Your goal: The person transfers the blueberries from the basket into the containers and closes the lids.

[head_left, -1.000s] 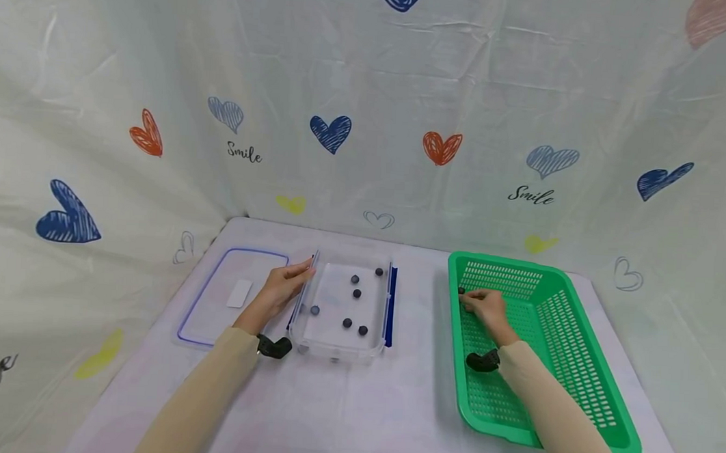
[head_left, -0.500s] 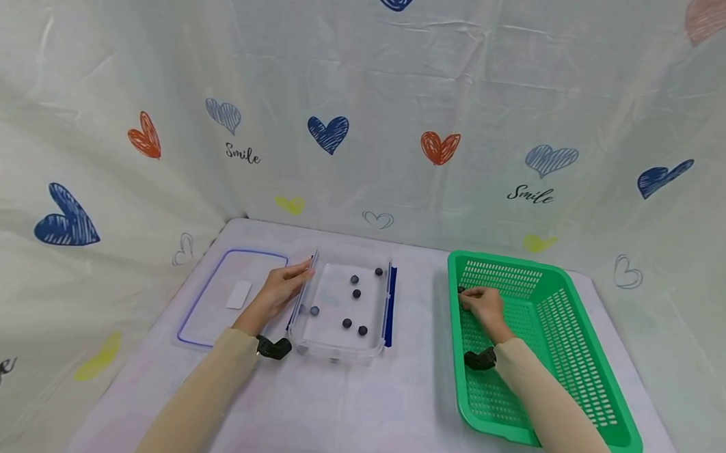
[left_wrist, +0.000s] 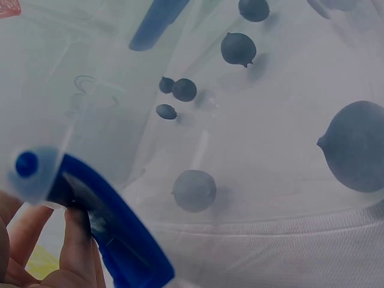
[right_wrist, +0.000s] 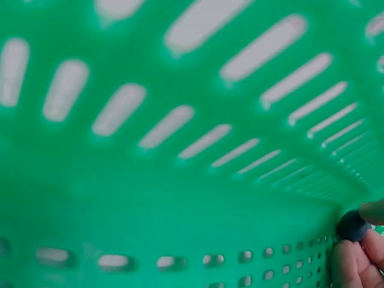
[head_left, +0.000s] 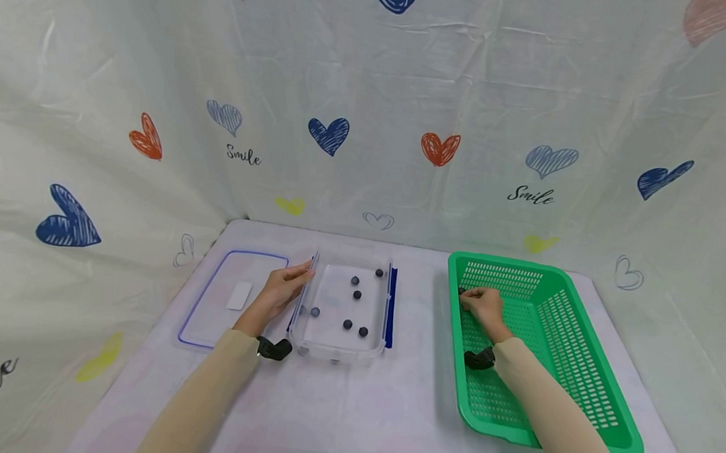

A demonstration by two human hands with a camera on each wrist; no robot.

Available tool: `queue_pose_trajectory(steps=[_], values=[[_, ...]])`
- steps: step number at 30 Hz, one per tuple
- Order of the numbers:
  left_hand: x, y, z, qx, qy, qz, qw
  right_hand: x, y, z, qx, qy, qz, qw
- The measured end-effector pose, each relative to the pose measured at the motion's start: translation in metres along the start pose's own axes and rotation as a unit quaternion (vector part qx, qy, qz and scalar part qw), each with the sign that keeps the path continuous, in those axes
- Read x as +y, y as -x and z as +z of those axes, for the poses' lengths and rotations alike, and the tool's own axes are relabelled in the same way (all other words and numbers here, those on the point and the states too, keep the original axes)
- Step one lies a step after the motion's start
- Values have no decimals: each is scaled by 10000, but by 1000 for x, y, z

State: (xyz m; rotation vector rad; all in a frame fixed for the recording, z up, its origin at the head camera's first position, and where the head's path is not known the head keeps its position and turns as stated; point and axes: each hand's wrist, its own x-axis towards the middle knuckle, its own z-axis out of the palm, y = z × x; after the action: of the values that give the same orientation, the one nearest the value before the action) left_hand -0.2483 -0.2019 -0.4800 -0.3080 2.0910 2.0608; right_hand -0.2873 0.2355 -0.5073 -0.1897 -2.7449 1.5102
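Note:
A clear plastic box [head_left: 332, 341] with blue side latches stands on the table, several blueberries [head_left: 357, 294] lying loose on its floor. My left hand [head_left: 276, 292] holds the box by its left wall near the far corner. Its fingers [left_wrist: 78, 240] are bent behind the blue latch [left_wrist: 129, 234] in the left wrist view. My right hand [head_left: 485, 308] reaches into the green basket [head_left: 596, 355] at its far left side. Between thumb and fingers it pinches a dark blueberry [right_wrist: 351, 226] beside the basket wall; the head view shows little of that berry.
A clear lid [head_left: 210, 314] with a blue seal lies flat on the table left of the box, with a white label [head_left: 239, 295] on it. The slotted basket walls rise around my right hand. A patterned curtain [head_left: 377, 186] hangs behind the table.
My right hand has shifted very slightly up and left, its fingers now covering more of the berry at the basket wall. My left hand and the box stay put.

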Motion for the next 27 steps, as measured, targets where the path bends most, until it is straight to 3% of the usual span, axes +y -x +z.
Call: queue_pose_trajectory(steps=[12,27], values=[[-1,0,0,-20,-27,40,10000,-1,-2,-5,59,-578,318,9978],[0,1,-1,-92,-24,57,9999,-14,2,-17,1,-567,341,9978]])
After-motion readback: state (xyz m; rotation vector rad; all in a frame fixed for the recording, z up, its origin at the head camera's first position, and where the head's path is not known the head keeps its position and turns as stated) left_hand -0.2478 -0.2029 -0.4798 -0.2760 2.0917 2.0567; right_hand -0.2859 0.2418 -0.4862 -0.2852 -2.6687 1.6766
